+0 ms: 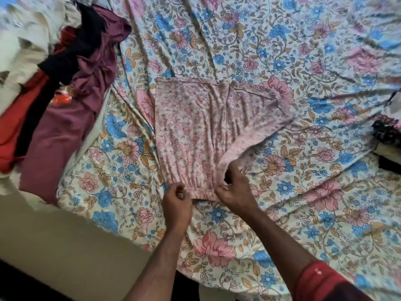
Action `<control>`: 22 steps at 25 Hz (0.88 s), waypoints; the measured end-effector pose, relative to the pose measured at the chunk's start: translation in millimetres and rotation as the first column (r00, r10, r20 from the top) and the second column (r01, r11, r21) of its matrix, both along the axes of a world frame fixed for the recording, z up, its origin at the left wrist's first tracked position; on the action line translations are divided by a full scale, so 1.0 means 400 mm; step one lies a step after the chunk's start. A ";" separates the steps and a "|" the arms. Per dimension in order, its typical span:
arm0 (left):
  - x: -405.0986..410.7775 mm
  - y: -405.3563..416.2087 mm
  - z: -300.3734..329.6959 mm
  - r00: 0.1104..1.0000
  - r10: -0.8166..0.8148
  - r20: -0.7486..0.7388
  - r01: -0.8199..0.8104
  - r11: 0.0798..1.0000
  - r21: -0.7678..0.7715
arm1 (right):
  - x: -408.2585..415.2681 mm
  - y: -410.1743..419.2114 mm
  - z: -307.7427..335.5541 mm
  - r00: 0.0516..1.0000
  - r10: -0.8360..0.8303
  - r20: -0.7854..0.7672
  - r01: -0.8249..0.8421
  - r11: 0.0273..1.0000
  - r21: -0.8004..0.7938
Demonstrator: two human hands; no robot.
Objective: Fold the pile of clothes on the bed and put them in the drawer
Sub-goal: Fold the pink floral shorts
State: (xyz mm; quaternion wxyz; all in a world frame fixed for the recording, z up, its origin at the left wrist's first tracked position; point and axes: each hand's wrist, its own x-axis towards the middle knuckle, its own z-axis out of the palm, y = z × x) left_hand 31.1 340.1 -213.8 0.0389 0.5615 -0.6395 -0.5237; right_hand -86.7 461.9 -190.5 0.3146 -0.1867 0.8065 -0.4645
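Observation:
A pink floral garment [195, 131] lies spread flat on the flowered bedsheet [303, 61], its gathered waistband nearest me. My left hand [176, 198] pinches the waistband's left end with curled fingers. My right hand [233, 187] grips the waistband's right end, where a fold of the cloth runs off toward the upper right. A pile of clothes [65, 83] in maroon, black and red lies heaped at the bed's left side.
Pale bedding or a pillow [19, 40] sits behind the pile at far left. A dark patterned cloth [386, 129] shows at the right edge. The mattress side [65, 246] drops away at lower left.

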 end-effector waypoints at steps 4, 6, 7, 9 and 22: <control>0.071 -0.080 -0.034 0.994 0.080 0.072 -0.085 0.994 0.075 | 0.068 -0.162 -0.053 0.946 0.319 -0.063 -0.298 0.927 0.226; 0.082 -0.100 -0.031 0.995 0.062 0.077 -0.073 0.985 0.154 | 0.103 -0.214 -0.080 0.913 0.405 -0.044 -0.375 0.879 0.294; 0.083 -0.109 -0.031 0.995 0.049 0.084 -0.062 0.985 0.159 | 0.114 -0.229 -0.088 0.901 0.430 -0.056 -0.394 0.866 0.309; 0.079 -0.128 -0.029 0.996 -0.008 0.092 -0.005 0.989 0.146 | 0.123 -0.240 -0.107 0.890 0.453 -0.058 -0.418 0.858 0.299; -0.048 -0.198 -0.050 0.829 -0.496 0.260 0.550 0.808 -0.210 | -0.101 -0.158 -0.126 0.516 -0.677 0.525 0.741 0.660 0.122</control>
